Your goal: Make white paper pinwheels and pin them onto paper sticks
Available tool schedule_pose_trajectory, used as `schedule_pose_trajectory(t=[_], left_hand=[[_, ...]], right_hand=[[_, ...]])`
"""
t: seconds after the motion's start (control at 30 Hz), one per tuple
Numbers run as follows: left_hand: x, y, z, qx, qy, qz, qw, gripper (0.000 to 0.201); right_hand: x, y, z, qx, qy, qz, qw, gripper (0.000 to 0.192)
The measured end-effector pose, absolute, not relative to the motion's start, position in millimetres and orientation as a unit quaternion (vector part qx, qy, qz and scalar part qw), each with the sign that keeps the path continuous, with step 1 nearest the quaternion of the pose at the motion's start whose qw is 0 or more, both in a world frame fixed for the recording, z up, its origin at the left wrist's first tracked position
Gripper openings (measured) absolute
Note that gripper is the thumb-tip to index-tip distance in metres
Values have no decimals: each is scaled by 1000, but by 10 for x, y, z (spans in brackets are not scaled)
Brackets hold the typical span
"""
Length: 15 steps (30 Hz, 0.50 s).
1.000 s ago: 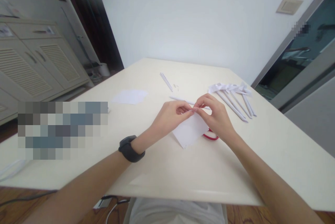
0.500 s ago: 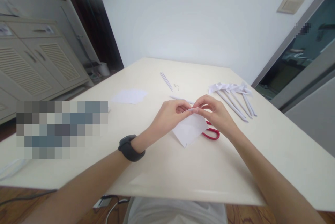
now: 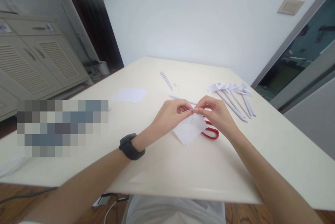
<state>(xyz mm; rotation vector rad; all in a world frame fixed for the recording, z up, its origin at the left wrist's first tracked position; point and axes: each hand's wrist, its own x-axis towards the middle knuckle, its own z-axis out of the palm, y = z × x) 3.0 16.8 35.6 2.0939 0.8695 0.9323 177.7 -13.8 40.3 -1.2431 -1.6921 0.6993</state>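
Note:
My left hand (image 3: 170, 115) and my right hand (image 3: 218, 114) meet over the middle of the cream table (image 3: 162, 168). Both pinch the far corner of a white sheet of paper (image 3: 188, 130), which they are rolling; the near corner of the sheet rests on the table. A black band sits on my left wrist. Red-handled scissors (image 3: 210, 132) lie on the table just under my right hand, partly hidden by the sheet.
Several rolled paper sticks (image 3: 234, 100) with folded white tops lie at the right. One thin rolled stick (image 3: 180, 99) lies behind my hands, two thin strips (image 3: 166, 80) farther back. A flat white sheet (image 3: 129, 95) lies at the left. A cabinet (image 3: 31, 63) stands beyond the table's left side.
My fingers have kept working the far corner of the sheet. My right hand has shifted slightly, uncovering more of the red scissors handle.

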Motion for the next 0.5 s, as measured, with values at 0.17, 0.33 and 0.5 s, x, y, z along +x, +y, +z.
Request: schedule_pose_trajectory(t=[0.17, 0.33, 0.5], left_hand=[[32, 167, 353, 802, 339, 356, 339, 19], [30, 161, 367, 805, 339, 361, 327, 19], [32, 154, 382, 803, 350, 363, 318, 19]], right_hand=[[1781, -125, 390, -494, -692, 257, 460, 15], [1777, -114, 399, -493, -691, 271, 454, 11], [1785, -107, 397, -485, -690, 291, 453, 10]])
